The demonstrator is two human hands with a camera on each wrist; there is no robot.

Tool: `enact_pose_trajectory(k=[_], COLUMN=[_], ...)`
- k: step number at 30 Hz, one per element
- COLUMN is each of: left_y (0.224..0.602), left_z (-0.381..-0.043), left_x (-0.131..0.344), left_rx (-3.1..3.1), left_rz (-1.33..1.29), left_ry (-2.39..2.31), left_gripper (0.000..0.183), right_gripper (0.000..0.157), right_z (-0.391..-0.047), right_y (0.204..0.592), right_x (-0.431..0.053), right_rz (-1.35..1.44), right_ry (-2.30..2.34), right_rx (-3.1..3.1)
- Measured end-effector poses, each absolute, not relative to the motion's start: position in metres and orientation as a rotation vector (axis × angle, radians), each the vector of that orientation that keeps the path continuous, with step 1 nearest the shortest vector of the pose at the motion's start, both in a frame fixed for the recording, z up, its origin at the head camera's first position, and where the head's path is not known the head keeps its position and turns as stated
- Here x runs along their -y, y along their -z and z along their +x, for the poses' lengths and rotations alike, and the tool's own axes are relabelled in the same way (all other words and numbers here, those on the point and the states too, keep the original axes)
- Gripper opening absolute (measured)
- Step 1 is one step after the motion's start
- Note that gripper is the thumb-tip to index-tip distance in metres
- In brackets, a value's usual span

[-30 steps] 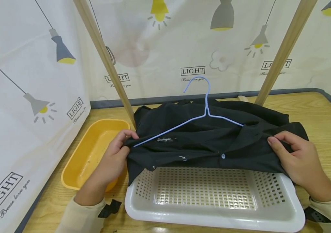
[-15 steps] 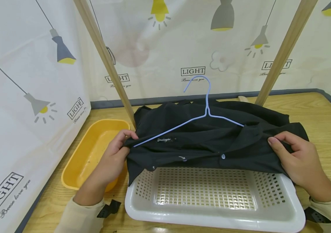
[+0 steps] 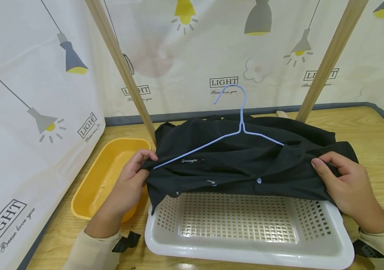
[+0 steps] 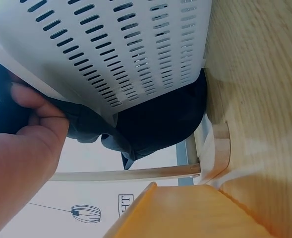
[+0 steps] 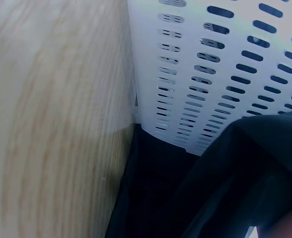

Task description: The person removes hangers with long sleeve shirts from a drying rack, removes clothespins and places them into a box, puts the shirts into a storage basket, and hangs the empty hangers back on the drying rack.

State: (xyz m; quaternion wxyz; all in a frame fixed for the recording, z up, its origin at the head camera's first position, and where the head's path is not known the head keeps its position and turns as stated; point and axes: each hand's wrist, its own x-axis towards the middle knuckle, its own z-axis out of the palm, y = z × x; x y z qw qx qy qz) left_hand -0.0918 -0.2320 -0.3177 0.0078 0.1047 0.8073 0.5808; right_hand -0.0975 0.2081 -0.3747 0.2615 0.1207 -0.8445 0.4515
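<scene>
A black buttoned shirt (image 3: 225,165) is stretched across the back half of a white perforated basket (image 3: 246,255). A light-blue wire hanger (image 3: 241,127) lies over the shirt, hook upward; its right arm runs under the cloth near the collar, and its left end reaches the left hand. My left hand (image 3: 132,182) pinches the shirt's left shoulder at the hanger's tip. My right hand (image 3: 345,185) grips the shirt's right side between thumb and fingers. In the left wrist view the left thumb presses dark cloth beside the basket wall. Cloth hides most of the right fingers.
A yellow plastic tub (image 3: 105,180) stands left of the basket, close to the left forearm. Two wooden poles (image 3: 124,67) rise behind the shirt. A lamp-printed sheet (image 3: 192,56) hangs along the back and left of the wooden table (image 3: 377,135).
The hanger's hook has risen a little and shifted slightly right. The left hand has moved slightly up with the shirt's left corner. My right hand keeps its place.
</scene>
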Motion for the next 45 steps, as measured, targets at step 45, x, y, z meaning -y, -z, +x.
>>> enact_pose_trajectory(k=[45], left_y=[0.3234], left_z=[-0.0910], left_x=[0.2303], left_rx=[-2.160], left_rz=[0.473], left_ry=[-2.072], left_gripper=[0.034], right_gripper=[0.007], right_z=[-0.0982], right_y=[0.3767], right_x=[-0.2088], right_rz=[0.225], right_ry=[-1.236], right_rx=[2.320])
